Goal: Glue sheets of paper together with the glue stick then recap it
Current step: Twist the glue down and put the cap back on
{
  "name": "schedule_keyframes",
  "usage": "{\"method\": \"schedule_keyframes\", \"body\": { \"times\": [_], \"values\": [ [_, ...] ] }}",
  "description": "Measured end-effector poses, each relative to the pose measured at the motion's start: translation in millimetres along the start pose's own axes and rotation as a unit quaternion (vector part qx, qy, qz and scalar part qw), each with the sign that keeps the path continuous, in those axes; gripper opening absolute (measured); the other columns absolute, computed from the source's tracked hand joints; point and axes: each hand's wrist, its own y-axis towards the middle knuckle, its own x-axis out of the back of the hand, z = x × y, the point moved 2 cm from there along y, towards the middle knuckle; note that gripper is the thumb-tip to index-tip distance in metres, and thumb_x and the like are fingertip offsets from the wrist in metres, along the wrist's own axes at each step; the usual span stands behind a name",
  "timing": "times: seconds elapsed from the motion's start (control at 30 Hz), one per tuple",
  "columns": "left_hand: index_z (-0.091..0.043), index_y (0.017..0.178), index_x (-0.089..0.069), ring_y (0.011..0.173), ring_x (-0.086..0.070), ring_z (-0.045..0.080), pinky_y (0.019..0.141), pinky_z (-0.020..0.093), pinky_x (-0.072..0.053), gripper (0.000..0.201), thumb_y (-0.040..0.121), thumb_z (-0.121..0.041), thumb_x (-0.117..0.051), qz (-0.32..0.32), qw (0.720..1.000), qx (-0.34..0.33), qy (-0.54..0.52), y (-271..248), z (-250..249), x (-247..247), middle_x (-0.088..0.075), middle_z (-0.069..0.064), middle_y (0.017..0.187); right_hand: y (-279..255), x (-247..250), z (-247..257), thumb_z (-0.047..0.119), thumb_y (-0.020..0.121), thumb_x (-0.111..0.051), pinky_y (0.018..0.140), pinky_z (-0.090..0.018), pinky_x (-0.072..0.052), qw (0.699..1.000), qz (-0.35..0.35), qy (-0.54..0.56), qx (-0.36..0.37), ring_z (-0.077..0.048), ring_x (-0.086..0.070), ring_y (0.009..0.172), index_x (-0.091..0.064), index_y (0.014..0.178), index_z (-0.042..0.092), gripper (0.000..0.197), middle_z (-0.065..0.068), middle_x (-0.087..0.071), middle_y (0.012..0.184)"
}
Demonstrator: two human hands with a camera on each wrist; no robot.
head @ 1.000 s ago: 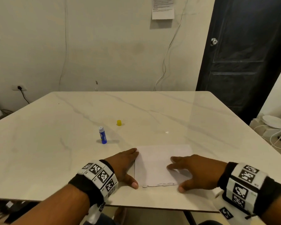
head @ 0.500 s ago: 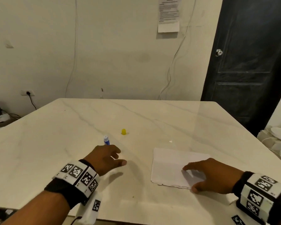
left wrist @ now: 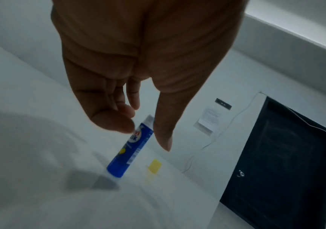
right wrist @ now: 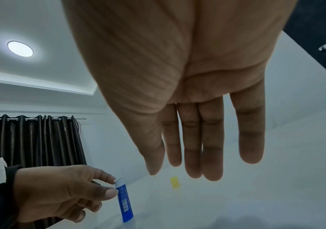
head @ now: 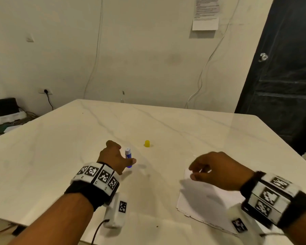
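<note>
A blue glue stick (head: 128, 157) stands upright and uncapped on the marble table (head: 60, 156). My left hand (head: 124, 152) is at it, thumb on one side and fingertips on the other, pinching its upper part; the left wrist view shows the glue stick (left wrist: 130, 148) between them. Its yellow cap (head: 147, 143) stands alone on the table a little farther back and to the right. The white paper sheets (head: 201, 200) lie flat near the front right edge. My right hand (head: 192, 172) hovers over their far corner, fingers relaxed and holding nothing.
The table's front edge runs just below my wrists. A dark door (head: 281, 85) stands at the right behind the table. Cables hang down the wall, and boxes with a plugged socket (head: 46, 91) sit at the far left.
My left hand left the paper, moved forward and left, and closed its thumb and fingers around the glue stick. My right hand lifted off the paper. The head view swung left.
</note>
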Motion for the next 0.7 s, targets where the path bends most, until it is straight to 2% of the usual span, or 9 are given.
{"method": "schedule_keyframes", "body": {
  "times": [0.1,0.2,0.3,0.4,0.47,0.53,0.6,0.7],
  "values": [
    [-0.016,0.114,-0.043,0.084,-0.072,0.031,0.081,0.042,-0.060,0.067,0.067,-0.035,-0.087,0.019,0.998,0.029,-0.055,12.8,5.5,-8.7,-0.066,0.008,0.090,47.3,-2.2,24.5,0.042,0.085,-0.072,0.084,-0.020,-0.050,1.000,-0.010,0.002,0.018,-0.007,-0.066,0.095,-0.072,0.114,0.026,0.033,0.009,-0.074,0.105],
    [-0.018,0.109,-0.064,0.080,-0.073,0.029,0.080,0.041,-0.061,0.045,0.072,-0.036,-0.082,0.038,0.997,0.017,-0.066,24.8,10.9,-16.2,-0.073,0.009,0.082,86.2,-13.6,46.6,0.041,0.086,-0.071,0.083,-0.021,-0.045,1.000,-0.008,-0.005,0.028,-0.012,-0.065,0.099,-0.072,0.114,0.024,0.034,0.005,-0.074,0.107],
    [-0.016,0.102,-0.071,0.067,-0.068,0.028,0.078,0.039,-0.061,0.027,0.080,-0.031,-0.077,0.055,0.994,-0.009,-0.093,28.5,11.6,-15.3,-0.069,0.005,0.072,107.5,-26.1,60.1,0.042,0.087,-0.069,0.084,-0.022,-0.044,0.999,-0.013,0.014,0.035,-0.014,-0.064,0.104,-0.071,0.116,0.023,0.035,0.004,-0.072,0.108],
    [-0.012,0.101,-0.072,0.067,-0.064,0.023,0.064,0.033,-0.061,0.022,0.084,-0.026,-0.074,0.065,0.979,-0.059,-0.182,22.7,3.5,-7.4,-0.068,0.005,0.075,112.4,-32.3,62.1,0.048,0.091,-0.062,0.087,-0.027,-0.049,0.997,-0.037,0.051,0.033,-0.015,-0.065,0.103,-0.069,0.118,0.025,0.037,0.005,-0.071,0.108],
    [-0.014,0.101,-0.073,0.067,-0.061,0.016,0.056,0.026,-0.055,0.021,0.086,-0.028,-0.072,0.079,0.962,-0.099,-0.242,13.6,-9.4,-3.0,-0.069,0.004,0.080,107.1,-30.0,59.3,0.054,0.092,-0.056,0.087,-0.037,-0.057,0.990,-0.057,0.125,0.022,-0.015,-0.069,0.094,-0.069,0.116,0.024,0.040,0.004,-0.074,0.105],
    [-0.016,0.100,-0.075,0.067,-0.057,0.014,0.058,0.025,-0.051,0.020,0.086,-0.030,-0.071,0.114,0.933,-0.123,-0.317,2.9,-27.0,-4.6,-0.068,-0.001,0.079,94.7,-24.1,54.5,0.053,0.095,-0.052,0.082,-0.042,-0.061,0.966,-0.065,0.251,0.001,-0.017,-0.073,0.088,-0.069,0.113,0.020,0.042,0.002,-0.075,0.101],
    [-0.018,0.102,-0.076,0.069,-0.054,0.013,0.060,0.025,-0.049,0.020,0.087,-0.030,-0.071,0.156,0.904,-0.140,-0.374,-8.0,-46.4,-12.2,-0.068,-0.002,0.081,78.7,-16.9,47.7,0.051,0.098,-0.049,0.078,-0.040,-0.062,0.927,-0.059,0.371,-0.015,-0.021,-0.075,0.085,-0.070,0.112,0.017,0.042,-0.003,-0.077,0.099],
    [-0.015,0.105,-0.075,0.071,-0.053,0.014,0.061,0.025,-0.048,0.024,0.086,-0.029,-0.070,0.196,0.872,-0.163,-0.417,-19.2,-73.2,-30.1,-0.067,0.004,0.086,57.5,-8.6,30.7,0.045,0.100,-0.049,0.073,-0.035,-0.057,0.886,-0.064,0.459,-0.013,-0.025,-0.072,0.077,-0.072,0.110,0.012,0.041,-0.011,-0.078,0.094]
  ]
}}
